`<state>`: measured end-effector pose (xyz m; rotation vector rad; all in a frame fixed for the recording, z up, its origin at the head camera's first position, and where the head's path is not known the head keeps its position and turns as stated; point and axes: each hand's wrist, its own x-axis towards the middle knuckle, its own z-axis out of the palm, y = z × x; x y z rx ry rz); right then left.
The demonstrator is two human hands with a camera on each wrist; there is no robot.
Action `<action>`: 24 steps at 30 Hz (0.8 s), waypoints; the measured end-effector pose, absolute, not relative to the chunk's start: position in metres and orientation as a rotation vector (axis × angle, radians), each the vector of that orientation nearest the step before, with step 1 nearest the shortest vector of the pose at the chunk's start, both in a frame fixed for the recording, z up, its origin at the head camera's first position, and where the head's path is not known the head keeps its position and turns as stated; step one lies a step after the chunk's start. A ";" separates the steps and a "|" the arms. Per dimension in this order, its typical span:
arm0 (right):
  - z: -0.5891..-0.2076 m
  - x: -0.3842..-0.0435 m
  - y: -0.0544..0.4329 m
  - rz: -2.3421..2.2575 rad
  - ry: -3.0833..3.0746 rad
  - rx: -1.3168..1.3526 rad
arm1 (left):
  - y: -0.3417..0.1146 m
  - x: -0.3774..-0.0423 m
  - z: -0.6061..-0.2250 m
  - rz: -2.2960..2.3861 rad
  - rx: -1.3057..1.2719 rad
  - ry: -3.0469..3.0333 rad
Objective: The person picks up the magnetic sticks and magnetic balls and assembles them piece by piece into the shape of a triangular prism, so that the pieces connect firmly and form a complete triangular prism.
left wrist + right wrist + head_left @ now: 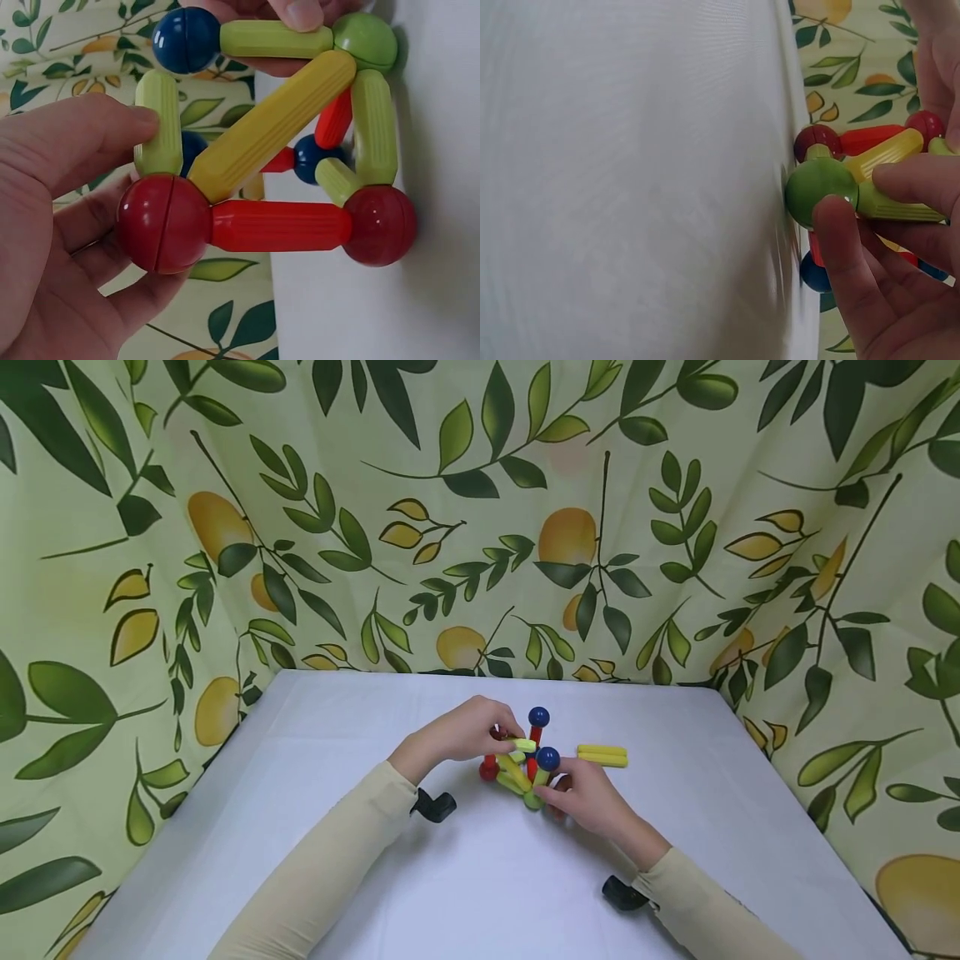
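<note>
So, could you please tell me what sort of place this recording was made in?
Probably a makeshift tabletop recording booth, not a lived-in room: a white table is enclosed on three sides by a lemon-and-leaf printed cloth, and only a rod-and-ball toy and spare yellow rods lie there.

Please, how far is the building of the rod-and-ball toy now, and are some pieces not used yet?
Done: most of the frame looks joined, its rods meeting at red, blue and green balls. In hand: the left hand grips a light green rod beside the red ball; the right hand pinches the green ball corner. Left: two loose yellow rods lie apart on the table, not yet attached.
</note>
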<state>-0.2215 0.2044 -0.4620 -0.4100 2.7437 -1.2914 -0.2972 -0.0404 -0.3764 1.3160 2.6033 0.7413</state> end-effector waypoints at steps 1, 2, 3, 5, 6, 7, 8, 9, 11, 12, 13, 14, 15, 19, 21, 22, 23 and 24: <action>-0.462 -0.221 0.204 -1.287 2.748 -0.410 | -0.040 -0.297 -0.378 0.741 1.314 2.605; -0.462 -0.221 0.204 -1.281 2.752 -0.411 | -0.040 -0.297 -0.379 0.745 1.313 2.606; -0.462 -0.221 0.204 -1.277 2.755 -0.413 | -0.040 -0.297 -0.380 0.752 1.310 2.606; -0.462 -0.221 0.203 -1.271 2.762 -0.424 | -0.041 -0.297 -0.383 0.775 1.304 2.600; -0.462 -0.221 0.203 -1.270 2.765 -0.428 | -0.041 -0.297 -0.385 0.787 1.301 2.596; -0.462 -0.222 0.203 -1.270 2.768 -0.431 | -0.042 -0.297 -0.387 0.799 1.296 2.592; -0.462 -0.222 0.203 -1.268 2.770 -0.435 | -0.042 -0.297 -0.389 0.814 1.291 2.586; -0.462 -0.222 0.203 -1.266 2.774 -0.435 | -0.043 -0.297 -0.390 0.830 1.288 2.579; -0.462 -0.222 0.204 -1.257 2.784 -0.438 | -0.044 -0.298 -0.393 0.865 1.286 2.567; -0.462 -0.223 0.204 -1.257 2.786 -0.441 | -0.044 -0.298 -0.394 0.879 1.283 2.565; -0.462 -0.223 0.204 -1.258 2.785 -0.446 | -0.044 -0.298 -0.395 0.899 1.280 2.564; -0.463 -0.223 0.205 -1.259 2.780 -0.453 | -0.045 -0.297 -0.396 0.923 1.277 2.566; -0.463 -0.224 0.205 -1.260 2.774 -0.460 | -0.046 -0.297 -0.397 0.947 1.273 2.575; -0.465 -0.226 0.206 -1.247 2.727 -0.491 | -0.051 -0.287 -0.404 1.160 1.156 2.724; -0.467 -0.226 0.207 -1.225 2.715 -0.493 | -0.056 -0.281 -0.411 1.307 1.015 2.831; -0.467 -0.226 0.207 -1.215 2.713 -0.489 | -0.059 -0.278 -0.414 1.371 0.926 2.870; -0.467 -0.226 0.207 -1.207 2.715 -0.484 | -0.062 -0.277 -0.417 1.411 0.842 2.886; -0.467 -0.226 0.207 -1.201 2.720 -0.476 | -0.065 -0.277 -0.419 1.414 0.768 2.888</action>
